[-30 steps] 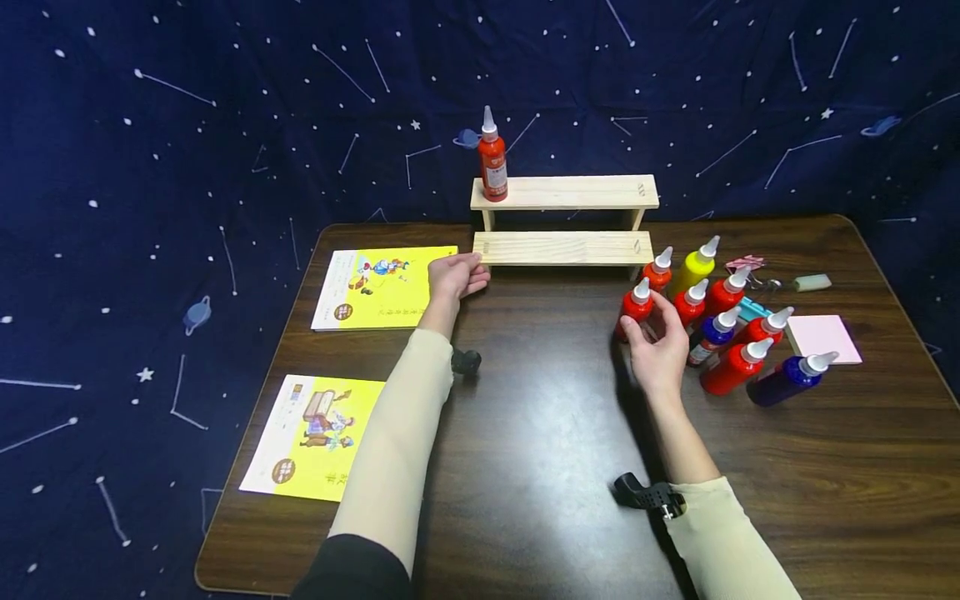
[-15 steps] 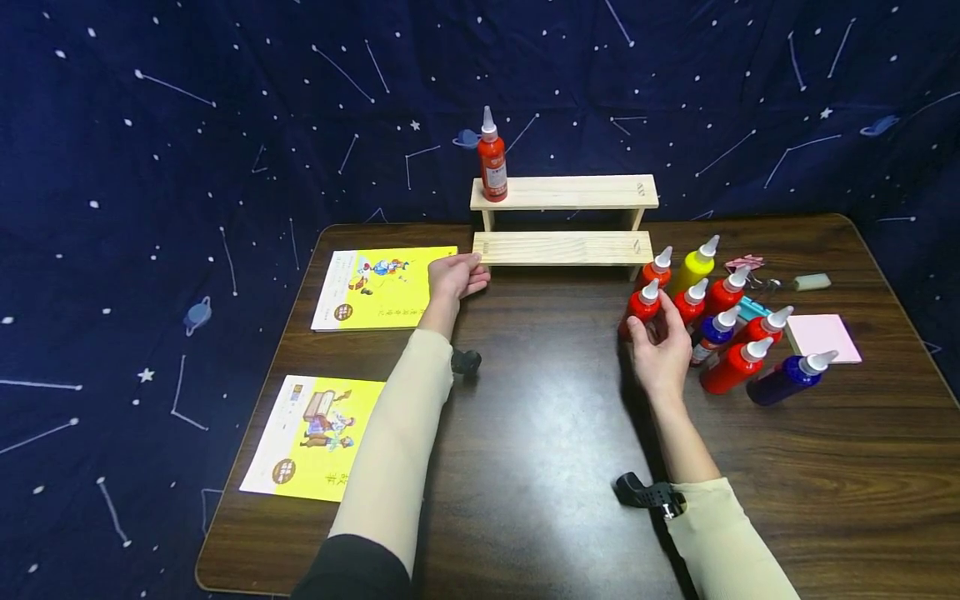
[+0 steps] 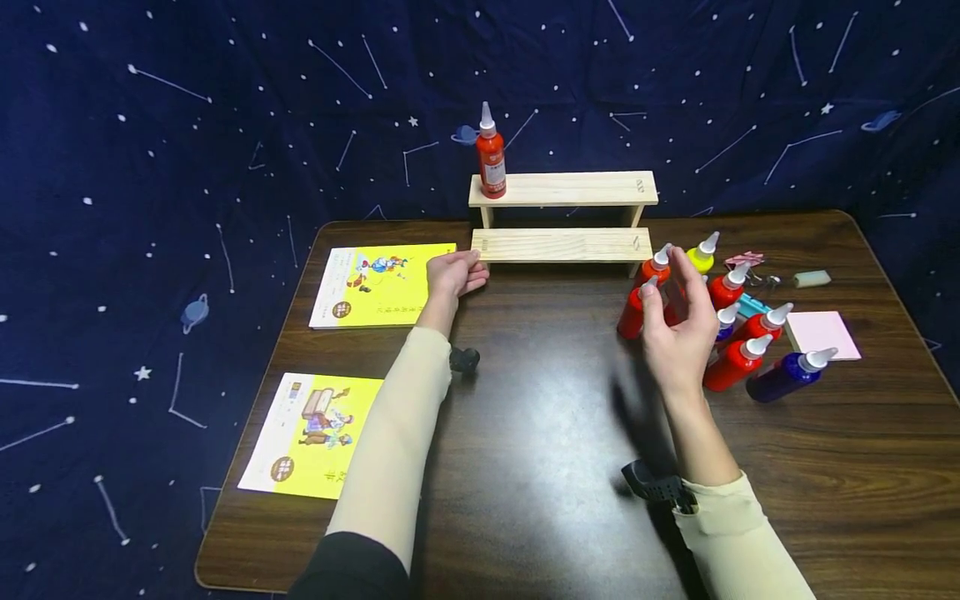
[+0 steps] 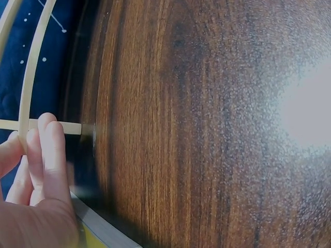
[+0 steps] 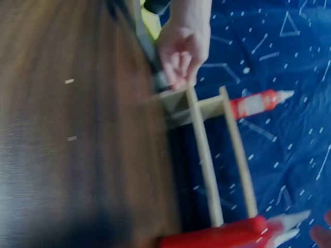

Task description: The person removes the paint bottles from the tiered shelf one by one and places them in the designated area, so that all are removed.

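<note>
My left hand point(image 3: 454, 275) pinches the left end of the lower board of a two-step wooden shelf point(image 3: 562, 245); in the left wrist view its thumb and fingers lie on both sides of the board point(image 4: 27, 88). My right hand point(image 3: 681, 342) is raised with extended fingers, thumb apart, among squeeze bottles right of the shelf. Just left of its thumb stands a red squeeze bottle point(image 3: 632, 315) with a white nozzle, its cap partly hidden. Behind is another red bottle point(image 3: 654, 268). One red bottle point(image 3: 491, 162) stands upright on the top board's left end.
Several more red, blue and yellow point(image 3: 701, 259) bottles cluster behind and right of my right hand, including a blue one point(image 3: 783, 379). Beyond lie a pink note pad point(image 3: 823, 337), an eraser point(image 3: 812, 279) and clips. Two yellow booklets point(image 3: 405, 287) lie at the table's left.
My right hand has let go of the red bottle and moved up and right, its fingers spreading. That bottle stands slightly right of its earlier spot. The left hand keeps its hold on the shelf.
</note>
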The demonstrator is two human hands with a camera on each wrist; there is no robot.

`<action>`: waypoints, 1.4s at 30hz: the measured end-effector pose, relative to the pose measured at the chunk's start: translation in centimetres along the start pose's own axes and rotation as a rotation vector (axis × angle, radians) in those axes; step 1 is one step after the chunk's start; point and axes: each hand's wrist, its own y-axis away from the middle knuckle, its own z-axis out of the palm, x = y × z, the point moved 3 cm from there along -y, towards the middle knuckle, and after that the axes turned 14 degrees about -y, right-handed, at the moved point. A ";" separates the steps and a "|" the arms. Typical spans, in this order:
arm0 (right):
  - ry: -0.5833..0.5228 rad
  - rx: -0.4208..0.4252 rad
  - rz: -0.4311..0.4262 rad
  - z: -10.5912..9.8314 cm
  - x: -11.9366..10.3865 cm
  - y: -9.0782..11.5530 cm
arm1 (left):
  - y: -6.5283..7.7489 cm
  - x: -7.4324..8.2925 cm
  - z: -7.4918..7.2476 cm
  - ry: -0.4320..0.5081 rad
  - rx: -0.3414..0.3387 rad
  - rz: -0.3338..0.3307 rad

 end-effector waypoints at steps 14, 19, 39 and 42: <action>0.024 -0.390 0.154 9.0 2.6 -4.3 | 0.1 0.0 0.0 -0.004 0.003 0.004; 0.062 -0.447 0.214 12.8 5.1 -6.4 | 0.2 0.2 -0.1 -0.005 0.000 0.015; 0.325 -0.547 0.335 20.1 10.2 -12.3 | 0.0 -0.1 0.1 -0.030 0.048 0.038; 0.345 -0.591 0.363 20.8 10.1 -12.3 | 0.1 -0.2 0.0 -0.021 0.049 0.040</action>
